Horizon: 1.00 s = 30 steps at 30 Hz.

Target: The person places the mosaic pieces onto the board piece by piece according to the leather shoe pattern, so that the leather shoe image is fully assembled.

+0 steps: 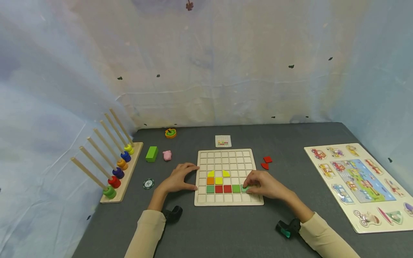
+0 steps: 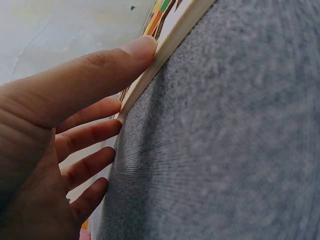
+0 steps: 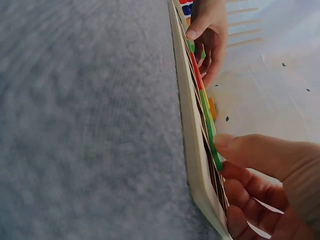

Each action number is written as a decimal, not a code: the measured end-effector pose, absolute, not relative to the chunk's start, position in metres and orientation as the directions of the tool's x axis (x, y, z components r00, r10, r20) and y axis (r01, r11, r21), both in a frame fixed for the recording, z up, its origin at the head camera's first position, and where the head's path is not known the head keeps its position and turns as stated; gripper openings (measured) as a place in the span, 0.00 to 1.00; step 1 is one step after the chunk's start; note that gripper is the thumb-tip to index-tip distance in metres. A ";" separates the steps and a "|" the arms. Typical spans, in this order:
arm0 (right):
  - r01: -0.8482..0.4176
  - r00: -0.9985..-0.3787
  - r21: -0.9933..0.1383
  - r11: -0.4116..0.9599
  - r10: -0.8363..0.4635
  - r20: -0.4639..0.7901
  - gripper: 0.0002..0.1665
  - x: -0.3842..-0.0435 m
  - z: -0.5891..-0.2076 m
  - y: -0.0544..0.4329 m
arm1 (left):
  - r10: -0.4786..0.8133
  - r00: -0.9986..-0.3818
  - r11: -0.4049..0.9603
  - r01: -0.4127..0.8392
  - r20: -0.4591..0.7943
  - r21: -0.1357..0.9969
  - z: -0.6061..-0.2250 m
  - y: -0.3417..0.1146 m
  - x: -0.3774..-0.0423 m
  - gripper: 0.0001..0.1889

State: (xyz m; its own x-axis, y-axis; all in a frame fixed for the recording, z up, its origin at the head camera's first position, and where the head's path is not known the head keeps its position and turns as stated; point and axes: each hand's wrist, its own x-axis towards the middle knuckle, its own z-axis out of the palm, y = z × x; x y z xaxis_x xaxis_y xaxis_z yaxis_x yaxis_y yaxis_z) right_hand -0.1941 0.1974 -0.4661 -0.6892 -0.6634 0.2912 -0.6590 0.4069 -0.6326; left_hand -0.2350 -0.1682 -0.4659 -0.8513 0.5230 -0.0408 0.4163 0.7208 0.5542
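Observation:
A pale wooden grid board (image 1: 229,202) lies flat with coloured tiles in its cells: yellow rounded pieces, a yellow square (image 1: 218,180), an orange square (image 1: 210,181), and a row of green and red squares. My right hand (image 1: 266,184) pinches a green tile (image 1: 244,189) between thumb and index finger at the right end of that row. Along the board's left edge, my left hand (image 1: 176,179) rests with thumb and fingers spread. In the left wrist view the thumb (image 2: 135,52) touches the board's rim, the other fingers loosely extended beside it.
Right of the board lie red pieces (image 1: 267,159). A small pattern card (image 1: 223,141) sits behind it. To the left are a poker chip (image 1: 148,184), a pink pig (image 1: 167,155), a green block (image 1: 152,154) and a peg stand (image 1: 130,172). A picture puzzle (image 1: 348,215) lies far right.

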 end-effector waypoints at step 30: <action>-0.565 -0.791 -0.612 0.553 -0.575 0.210 0.20 -0.199 -0.451 0.283 | 0.534 -0.845 0.710 0.427 -0.033 0.560 -0.464 -0.168 -0.235 0.41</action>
State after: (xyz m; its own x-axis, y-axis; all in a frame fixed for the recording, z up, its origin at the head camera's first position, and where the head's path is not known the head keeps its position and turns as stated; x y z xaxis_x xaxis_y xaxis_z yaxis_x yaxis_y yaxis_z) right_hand -0.1985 0.2826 -0.4510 -0.7905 -0.5754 0.2098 -0.5650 0.5531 -0.6122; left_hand -0.2347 -0.1683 -0.4643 -0.8446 0.5344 -0.0331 0.4273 0.7100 0.5597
